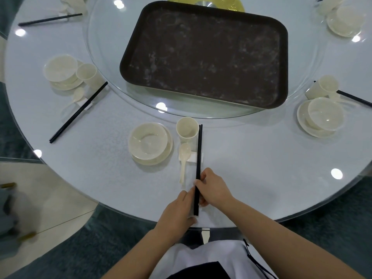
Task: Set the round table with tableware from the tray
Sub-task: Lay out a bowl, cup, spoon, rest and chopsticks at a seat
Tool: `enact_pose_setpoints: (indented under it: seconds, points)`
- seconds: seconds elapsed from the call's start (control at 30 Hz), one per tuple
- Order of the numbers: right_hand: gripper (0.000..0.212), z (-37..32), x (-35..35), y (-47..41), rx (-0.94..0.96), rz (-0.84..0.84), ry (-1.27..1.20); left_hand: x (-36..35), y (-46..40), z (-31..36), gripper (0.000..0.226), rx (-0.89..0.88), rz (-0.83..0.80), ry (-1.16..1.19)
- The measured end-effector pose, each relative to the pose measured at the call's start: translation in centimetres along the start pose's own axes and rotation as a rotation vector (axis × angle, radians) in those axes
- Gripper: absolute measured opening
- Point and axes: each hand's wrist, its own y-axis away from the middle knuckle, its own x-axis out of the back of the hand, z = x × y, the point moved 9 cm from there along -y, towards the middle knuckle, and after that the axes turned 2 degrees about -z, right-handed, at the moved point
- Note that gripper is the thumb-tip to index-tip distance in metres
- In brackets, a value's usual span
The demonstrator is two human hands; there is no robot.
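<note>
A pair of black chopsticks [198, 156] lies across a white rest [193, 157] at the near place setting, pointing away from me. My right hand [213, 188] pinches their near end from the right. My left hand [179, 210] touches the same end from the left with straight fingers. Left of the chopsticks lie a cream spoon [184, 158], a cream cup [187, 129], and a bowl on a plate [150, 142]. The dark brown tray [205, 57] sits bare on the glass turntable [104, 47].
Other place settings ring the white round table [261, 168]: bowl, cup and chopsticks at left [68, 75], bowl and cup at right [322, 113], more at the far corners [346, 19]. The table edge runs just under my hands.
</note>
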Motion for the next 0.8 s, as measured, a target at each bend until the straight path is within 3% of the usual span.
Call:
enact_pose_setpoints:
  seconds: [0.8]
  points:
    - [0.014, -0.24, 0.03, 0.17, 0.026, 0.021, 0.028, 0.26, -0.37, 0.12, 0.084, -0.005, 0.013, -0.021]
